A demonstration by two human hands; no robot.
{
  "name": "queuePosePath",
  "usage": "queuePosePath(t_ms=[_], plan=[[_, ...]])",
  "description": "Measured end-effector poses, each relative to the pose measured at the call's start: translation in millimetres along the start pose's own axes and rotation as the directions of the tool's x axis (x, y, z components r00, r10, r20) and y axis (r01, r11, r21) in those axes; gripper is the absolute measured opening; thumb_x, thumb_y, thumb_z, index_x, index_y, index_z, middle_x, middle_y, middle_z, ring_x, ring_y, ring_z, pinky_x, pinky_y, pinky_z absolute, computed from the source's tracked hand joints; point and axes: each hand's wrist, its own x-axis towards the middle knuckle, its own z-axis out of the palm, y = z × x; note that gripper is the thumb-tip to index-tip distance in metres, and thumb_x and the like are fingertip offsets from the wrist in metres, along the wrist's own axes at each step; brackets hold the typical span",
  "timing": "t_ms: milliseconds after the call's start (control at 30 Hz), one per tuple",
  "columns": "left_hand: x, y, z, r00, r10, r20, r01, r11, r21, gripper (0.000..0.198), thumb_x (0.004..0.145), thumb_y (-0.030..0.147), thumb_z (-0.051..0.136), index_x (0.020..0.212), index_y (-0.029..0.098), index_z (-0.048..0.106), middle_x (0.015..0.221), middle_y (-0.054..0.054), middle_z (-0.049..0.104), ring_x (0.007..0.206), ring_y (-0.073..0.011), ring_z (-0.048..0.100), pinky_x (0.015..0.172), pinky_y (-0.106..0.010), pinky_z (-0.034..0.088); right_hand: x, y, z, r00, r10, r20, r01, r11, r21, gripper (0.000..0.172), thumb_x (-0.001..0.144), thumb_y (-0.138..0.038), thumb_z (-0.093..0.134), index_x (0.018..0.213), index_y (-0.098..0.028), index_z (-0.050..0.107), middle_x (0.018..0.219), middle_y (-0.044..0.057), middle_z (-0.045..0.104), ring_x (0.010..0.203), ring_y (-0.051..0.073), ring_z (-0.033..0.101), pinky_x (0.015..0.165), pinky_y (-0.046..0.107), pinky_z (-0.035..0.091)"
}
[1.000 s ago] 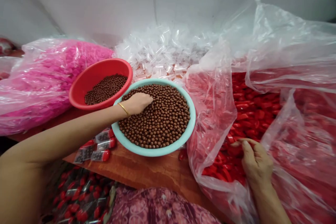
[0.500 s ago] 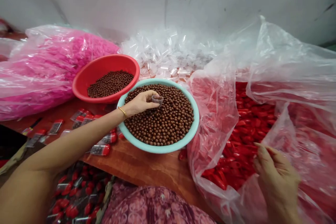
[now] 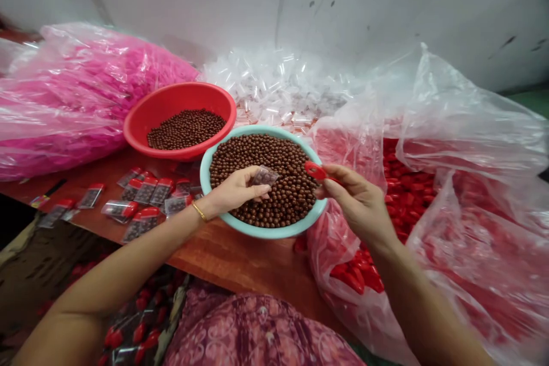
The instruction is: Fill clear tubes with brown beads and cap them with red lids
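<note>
on a reddish-brown wooden bench [image 3: 231, 257] sits a round teal plastic basin [image 3: 262, 231] heaped with glossy brown beads [image 3: 274, 160]. over the beads, the left hand [image 3: 234, 193] closes thumb and fingers on a small clear plastic packet [image 3: 265, 176]; the right hand [image 3: 355, 197] pinches a small red plastic cap [image 3: 315, 170] tightly, just above the basin's right rim.

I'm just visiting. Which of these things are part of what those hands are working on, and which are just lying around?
In use: left hand pinching a small clear packet; right hand pinching a red cap; teal bowl of brown balls below them.

Nearby, untouched: red bowl of more balls; pink plastic bag; heap of clear packets; plastic sack of red caps; capped packets on the wooden table.
</note>
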Motion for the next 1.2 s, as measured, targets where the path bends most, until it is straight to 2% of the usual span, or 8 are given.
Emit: queuePosePath(t_ms=[167,333,433,533,633,933,1100,1200], plan=[[-12,-4,-0.4,0.999,-0.042,-0.034,0.04,0.997,-0.061,0.029,0.075,0.033,0.065,0.092,0.014,0.052,0.085,-0.004,0.064,0.065,-0.0076,0.058,0.054,-0.017,0.044,20,6,49,0.987,-0.019,0.157,0.013,0.999,0.04,0.019,0.075,-0.026,0.054,0.092,-0.02,0.053,0.072,-0.004,0.06,0.059,0.008,0.058,0.06,0.024,0.05],[-11,-12,-1.8,0.998,-0.05,-0.024,0.046,0.99,-0.13,0.03,0.074,0.037,0.065,0.088,0.014,0.051,0.077,-0.001,0.061,0.059,-0.0061,0.055,0.053,-0.017,0.044,26,10,64,0.927,0.06,0.37,-0.028,0.995,-0.092,0.031,0.071,-0.015,0.041,0.098,-0.017,0.056,0.068,-0.004,0.055,0.051,0.008,0.05,0.052,0.022,0.045],[-9,-16,0.1,0.999,-0.012,-0.033,0.009,0.996,-0.093,0.028,0.074,0.037,0.064,0.084,0.015,0.05,0.072,0.001,0.058,0.056,-0.0057,0.052,0.053,-0.018,0.043,26,13,65,0.914,-0.032,0.405,0.151,0.952,-0.266,0.037,0.075,-0.013,0.036,0.104,-0.018,0.057,0.075,0.0,0.061,0.06,0.012,0.056,0.06,0.026,0.049],[-9,-18,2.5,0.998,0.012,-0.068,-0.014,1.0,-0.028,0.025,0.073,0.034,0.064,0.082,0.015,0.05,0.069,0.003,0.055,0.053,-0.0054,0.049,0.052,-0.019,0.043,23,16,65,0.888,-0.253,0.383,0.423,0.775,-0.47,0.041,0.08,-0.014,0.036,0.116,-0.017,0.055,0.098,0.008,0.065,0.091,0.019,0.061,0.083,0.035,0.05],[-10,-18,3.8,0.991,0.026,-0.13,-0.028,1.0,-0.012,0.023,0.074,0.033,0.061,0.083,0.016,0.049,0.069,0.003,0.053,0.052,-0.0054,0.047,0.051,-0.019,0.041,19,17,66,0.859,-0.324,0.397,0.509,0.626,-0.59,0.042,0.085,-0.019,0.037,0.125,-0.015,0.05,0.104,0.013,0.065,0.095,0.023,0.061,0.086,0.038,0.049],[-13,-14,1.8,0.991,0.059,-0.121,-0.075,0.989,-0.128,0.029,0.072,0.036,0.065,0.086,0.016,0.05,0.071,0.003,0.054,0.056,-0.0056,0.048,0.054,-0.019,0.041,27,10,60,0.884,-0.236,0.405,0.361,0.893,-0.268,0.029,0.087,-0.037,0.052,0.109,-0.021,0.061,0.101,0.003,0.07,0.09,0.017,0.065,0.082,0.03,0.051],[-14,-13,-4.1,0.999,0.044,-0.004,-0.043,0.957,-0.286,0.036,0.069,0.04,0.069,0.086,0.015,0.051,0.072,0.0,0.059,0.054,-0.0063,0.051,0.052,-0.02,0.043,32,4,54,0.824,-0.184,0.536,0.371,0.89,-0.264,0.024,0.086,-0.04,0.054,0.097,-0.021,0.065,0.086,0.001,0.068,0.077,0.015,0.062,0.075,0.027,0.049],[-14,-13,-5.2,0.999,0.043,-0.013,-0.045,0.949,-0.312,0.036,0.07,0.042,0.068,0.084,0.014,0.05,0.072,0.0,0.06,0.053,-0.0057,0.051,0.051,-0.019,0.043,33,1,53,0.834,-0.122,0.538,0.338,0.884,-0.322,0.031,0.091,-0.044,0.042,0.082,-0.019,0.059,0.068,-0.001,0.056,0.061,0.011,0.052,0.061,0.023,0.044]])
